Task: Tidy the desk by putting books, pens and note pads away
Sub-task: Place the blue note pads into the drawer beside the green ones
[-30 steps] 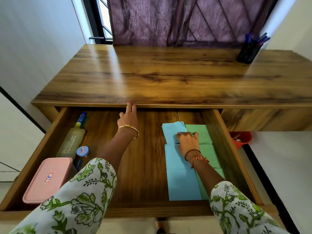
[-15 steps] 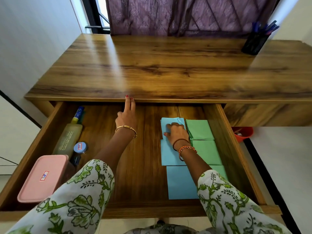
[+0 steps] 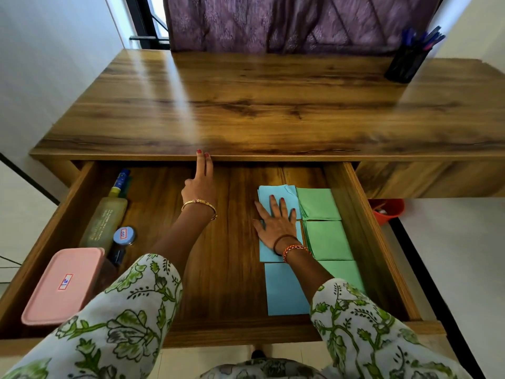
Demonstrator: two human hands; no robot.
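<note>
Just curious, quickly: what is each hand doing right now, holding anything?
Left hand: open, two straight fingers touching the desk edge, holding nothing.
Right hand: open, pressed flat on the blue note pads.

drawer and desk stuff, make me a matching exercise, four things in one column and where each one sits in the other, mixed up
Things:
1. pink box
2. pen holder
3. green note pads
4. right hand

Places:
a. far right corner of the desk top
b. flat on the blue note pads
c. near left corner of the drawer
d. along the drawer's right side

Pairs: 1-c, 2-a, 3-d, 4-b
</note>
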